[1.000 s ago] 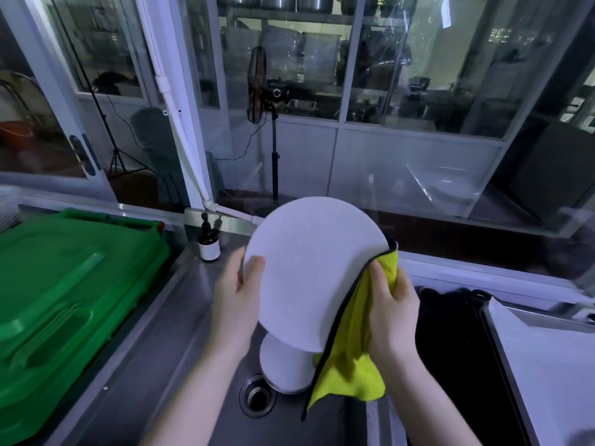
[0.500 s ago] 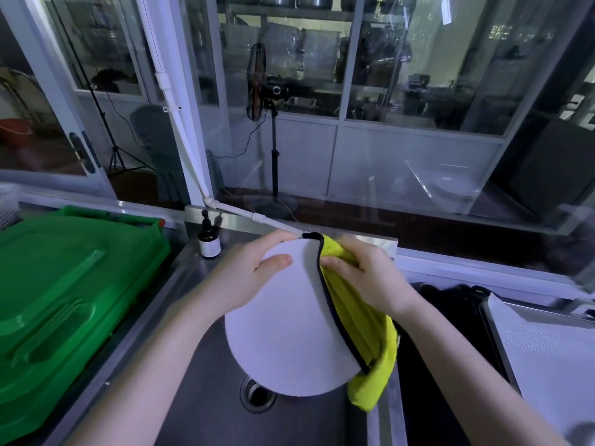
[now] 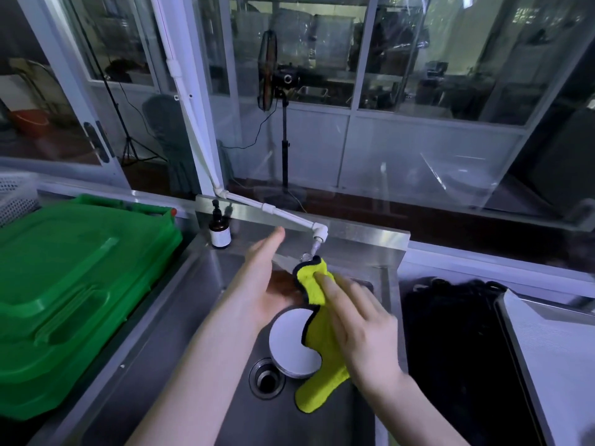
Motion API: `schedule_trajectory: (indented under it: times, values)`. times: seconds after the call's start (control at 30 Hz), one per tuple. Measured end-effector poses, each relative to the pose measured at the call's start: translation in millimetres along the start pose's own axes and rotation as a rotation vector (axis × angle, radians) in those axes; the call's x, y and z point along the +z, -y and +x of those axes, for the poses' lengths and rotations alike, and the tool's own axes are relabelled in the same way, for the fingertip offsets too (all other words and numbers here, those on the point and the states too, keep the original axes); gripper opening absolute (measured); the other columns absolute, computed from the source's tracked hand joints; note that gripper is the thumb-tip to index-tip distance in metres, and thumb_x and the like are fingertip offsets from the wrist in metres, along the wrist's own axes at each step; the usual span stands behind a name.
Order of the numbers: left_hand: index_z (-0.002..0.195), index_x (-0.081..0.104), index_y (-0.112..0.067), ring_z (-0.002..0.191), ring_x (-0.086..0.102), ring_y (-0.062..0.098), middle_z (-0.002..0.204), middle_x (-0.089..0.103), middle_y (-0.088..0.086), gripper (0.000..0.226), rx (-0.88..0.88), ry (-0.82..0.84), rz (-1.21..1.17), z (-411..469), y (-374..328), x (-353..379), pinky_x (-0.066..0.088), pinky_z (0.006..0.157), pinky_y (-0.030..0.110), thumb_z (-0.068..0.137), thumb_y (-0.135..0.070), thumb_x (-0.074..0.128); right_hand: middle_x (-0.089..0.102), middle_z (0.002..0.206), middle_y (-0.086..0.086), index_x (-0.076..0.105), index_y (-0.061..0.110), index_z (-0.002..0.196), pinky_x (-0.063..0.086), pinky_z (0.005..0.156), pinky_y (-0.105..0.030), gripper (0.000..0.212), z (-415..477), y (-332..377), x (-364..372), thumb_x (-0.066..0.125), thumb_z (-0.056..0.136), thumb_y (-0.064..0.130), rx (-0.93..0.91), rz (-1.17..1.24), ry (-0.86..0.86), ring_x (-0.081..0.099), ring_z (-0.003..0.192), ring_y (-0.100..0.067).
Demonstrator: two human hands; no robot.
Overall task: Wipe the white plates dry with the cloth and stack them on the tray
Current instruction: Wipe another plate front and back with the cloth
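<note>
White plates [image 3: 294, 344] are seen stacked on the floor of the sink [image 3: 167, 342], just right of its drain [image 3: 266, 379]. Left of the sink, a green lidded bin [image 3: 74, 284], the largest thing in view, is set against the rim. Right of the sink a black mass [image 3: 450, 349] is spread. Beyond it lies what is judged to be the tray [image 3: 553, 365], with no plate seen on the part in view.

Over the sink the yellow cloth [image 3: 317, 320] is held up. Its top corner is just beneath the tap [image 3: 318, 235] and its tail hangs across the stacked plates. The right hand [image 3: 363, 320] is laid on the cloth with fingers straight and its thumb hidden. The left hand [image 3: 267, 281] is held open opposite, fingers straight and thumb raised. A pale streak between the two may be a plate turned edge-on, but this is left unsettled by blur. A small brown bottle [image 3: 220, 233] is stood at the sink's back left corner.

If a plate is pressed only between flat palms, it could be let slip onto the stack below and chipped. The cloth's tail could be dragged through the basin and wetted. The tap could be struck if the hands were raised.
</note>
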State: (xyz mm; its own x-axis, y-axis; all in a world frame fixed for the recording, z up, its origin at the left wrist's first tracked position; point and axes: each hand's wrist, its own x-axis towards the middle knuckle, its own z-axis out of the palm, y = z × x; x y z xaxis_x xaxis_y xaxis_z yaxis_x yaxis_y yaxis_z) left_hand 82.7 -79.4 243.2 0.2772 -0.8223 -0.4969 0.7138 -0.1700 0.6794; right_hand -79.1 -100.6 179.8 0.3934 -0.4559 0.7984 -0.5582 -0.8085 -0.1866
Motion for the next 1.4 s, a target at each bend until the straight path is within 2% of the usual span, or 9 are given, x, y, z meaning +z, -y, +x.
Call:
schedule_trajectory:
  times: [0.13,0.3,0.4,0.57,0.67,0.83,1.07,1.3,1.4]
  values:
    - [0.122,0.049,-0.025,0.041,0.064,0.014,0.087,0.059,0.009,0.041,0.103,-0.179,0.035,9.3,10.9,-5.5,0.050,0.037,0.025,0.092,-0.004,0.068,0.065,0.128,-0.007,0.066,0.012,0.126,0.058,0.075,-0.032,0.051,-16.8,4.4,4.8,0.066,0.081,-0.010,0.003,0.130,0.094,0.064,0.114,-0.024]
    - [0.116,0.053,-0.033,0.047,0.066,0.014,0.089,0.063,0.011,0.048,0.194,-0.139,0.061,16.4,20.8,-23.6,0.049,0.040,0.024,0.089,0.006,0.061,0.047,0.149,-0.003,0.059,0.016,0.135,0.045,0.105,-0.048,0.036,-17.4,7.1,1.7,0.048,0.101,0.019,-0.020,0.260,0.252,0.040,0.141,-0.023]
    - [0.115,0.056,-0.031,0.064,0.072,0.017,0.092,0.069,0.009,0.049,0.285,-0.022,0.041,16.9,24.6,-33.3,0.054,0.048,0.028,0.088,0.010,0.058,0.036,0.156,-0.001,0.059,0.018,0.135,0.034,0.115,-0.044,0.038,-12.2,6.8,1.1,0.040,0.104,0.031,0.051,0.331,0.284,0.029,0.147,-0.022]
    - [0.110,0.057,-0.033,0.077,0.073,0.012,0.092,0.075,-0.004,0.042,0.430,0.016,0.010,18.2,29.8,-34.4,0.057,0.058,0.026,0.086,-0.001,0.068,0.049,0.139,-0.012,0.070,0.020,0.120,0.042,0.101,-0.046,0.026,12.2,6.4,6.2,0.060,0.096,0.019,0.318,0.020,0.127,0.048,0.121,-0.034]
    - [0.112,0.057,-0.035,0.081,0.072,0.010,0.099,0.073,-0.009,0.042,0.512,-0.009,0.053,15.7,27.9,-32.4,0.057,0.059,0.027,0.084,-0.008,0.073,0.059,0.122,-0.003,0.068,0.020,0.122,0.045,0.091,-0.037,0.033,12.9,13.3,8.6,0.065,0.092,0.008,0.232,-0.020,0.118,0.052,0.101,-0.027]
    - [0.106,0.061,-0.039,0.102,0.066,0.024,0.119,0.066,0.009,0.033,0.544,-0.019,0.130,9.8,27.9,-39.2,0.054,0.089,0.043,0.078,-0.026,0.072,0.045,0.151,-0.001,0.050,0.009,0.142,0.029,0.118,-0.030,0.042,5.4,25.3,12.9,0.048,0.103,0.022,-0.001,0.267,0.312,0.033,0.145,-0.017]
    - [0.102,0.058,-0.039,0.098,0.054,0.016,0.103,0.061,-0.007,0.020,0.621,-0.033,0.176,3.3,35.9,-35.3,0.046,0.089,0.037,0.088,-0.027,0.064,-0.002,0.163,0.010,0.009,0.021,0.157,-0.005,0.123,-0.030,0.060,61.5,8.9,21.6,0.020,0.104,0.045,0.134,0.022,0.540,-0.006,0.150,-0.003]
    - [0.100,0.061,-0.040,0.097,0.053,0.019,0.095,0.062,-0.014,0.024,0.601,-0.036,0.171,1.5,31.2,-44.5,0.042,0.084,0.042,0.079,-0.030,0.065,-0.002,0.164,0.008,0.008,0.018,0.157,-0.003,0.123,-0.035,0.065,21.2,8.1,6.6,0.009,0.101,0.051,0.154,0.059,0.567,-0.008,0.151,-0.006]
    - [0.102,0.062,-0.039,0.118,0.061,0.024,0.119,0.069,-0.004,0.025,0.579,-0.026,0.195,-0.5,36.7,-43.1,0.047,0.105,0.046,0.080,-0.027,0.065,0.009,0.165,0.004,0.014,0.017,0.157,0.008,0.122,-0.039,0.058,6.0,20.4,8.4,0.017,0.105,0.043,0.024,0.140,0.578,0.002,0.152,-0.012]
